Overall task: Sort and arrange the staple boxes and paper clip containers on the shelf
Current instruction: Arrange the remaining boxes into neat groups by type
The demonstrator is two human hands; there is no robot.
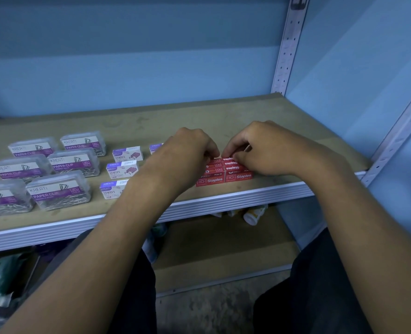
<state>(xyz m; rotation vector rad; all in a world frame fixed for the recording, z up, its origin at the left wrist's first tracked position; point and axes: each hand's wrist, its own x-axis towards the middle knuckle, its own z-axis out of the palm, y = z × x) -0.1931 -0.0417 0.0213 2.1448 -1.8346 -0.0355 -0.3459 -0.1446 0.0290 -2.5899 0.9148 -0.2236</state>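
Red staple boxes (225,173) sit packed in two columns at centre frame, near the shelf (223,121) front edge. Both hands work the far row: left hand (190,147) and right hand (260,145) each have fingertips curled and pinching a box there. Small, stiff, probably dense cardboard; best pinched by the long sides. White staple boxes (122,169) and clip containers (58,190) lie toward the left.

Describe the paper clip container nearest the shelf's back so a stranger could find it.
Start at the brown wooden shelf, left side, where six clear plastic paper clip containers sit in two columns. Take the right column's rearmost clear plastic paper clip container; unlike its neighbours, no container sits behind it.
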